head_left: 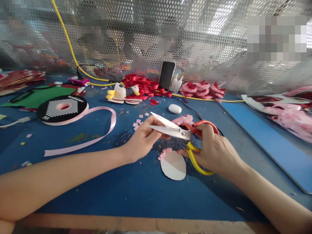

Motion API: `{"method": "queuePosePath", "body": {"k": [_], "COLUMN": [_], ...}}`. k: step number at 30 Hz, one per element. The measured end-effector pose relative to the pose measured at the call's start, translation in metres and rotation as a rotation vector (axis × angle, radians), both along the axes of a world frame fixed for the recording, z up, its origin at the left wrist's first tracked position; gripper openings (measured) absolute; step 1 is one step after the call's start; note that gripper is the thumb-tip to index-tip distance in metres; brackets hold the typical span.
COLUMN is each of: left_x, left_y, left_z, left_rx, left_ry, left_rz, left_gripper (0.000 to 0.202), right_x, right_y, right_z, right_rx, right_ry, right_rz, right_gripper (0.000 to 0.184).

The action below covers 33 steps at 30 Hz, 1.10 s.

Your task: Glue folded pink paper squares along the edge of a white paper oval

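Note:
My right hand (pixel 219 152) is closed round the handles, one orange and one yellow, of a pair of scissors (pixel 179 132). The blades stand apart and point left, across the fingertips of my left hand (pixel 140 141). Those left fingers are pinched together; what they hold, if anything, is hidden behind the blades. Below the scissors a white oval card (pixel 173 166) lies flat, with a small pink ruffle (pixel 164 153) along its upper left edge. Little pink squares (pixel 136 123) are scattered just beyond my left hand. A pink gathered piece (pixel 182 119) lies behind the scissors.
At left, pink ribbon (pixel 97 139) runs off a black spool (pixel 62 109). A white rounded case (pixel 175 109), a phone (pixel 166 75), white bottles (pixel 176 84) and red ribbon (pixel 140 85) lie farther back. A blue board (pixel 265 143) is at right, before a perforated metal screen (pixel 136 42).

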State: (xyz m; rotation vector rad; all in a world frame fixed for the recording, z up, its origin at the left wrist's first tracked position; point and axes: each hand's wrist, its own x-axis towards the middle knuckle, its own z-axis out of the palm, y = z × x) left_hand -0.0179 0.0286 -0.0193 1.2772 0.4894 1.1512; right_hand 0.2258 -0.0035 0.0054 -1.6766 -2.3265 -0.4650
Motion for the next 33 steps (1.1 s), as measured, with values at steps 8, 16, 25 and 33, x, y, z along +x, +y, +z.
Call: {"method": "queuePosePath", "body": {"k": [8,16,25,33], "left_x": [0.003,0.002,0.002,0.004], "left_y": [-0.001,0.003,0.006,0.006], "left_z": [0.006,0.01,0.007,0.004], "left_rx": [-0.124,-0.296,-0.43,-0.371], "left_ry": [-0.028,-0.17,-0.245,-0.179], "left_rz": [-0.068,-0.111,-0.215,-0.176], "left_gripper": [0.019,0.018,0.019,0.021], "right_x": [-0.005,-0.001,-0.002,-0.005], "right_y": [0.0,0.002,-0.001,-0.005], "right_z": [0.006,0.01,0.006,0.01], "right_rx": [-0.169,-0.141,-0.124,-0.165], "right_ry": [0.334,0.31,0.053,0.043], "right_rz": [-0.049,-0.047,0.033,0.001], "right_gripper": [0.077,0.074,0.066,0.065]}}
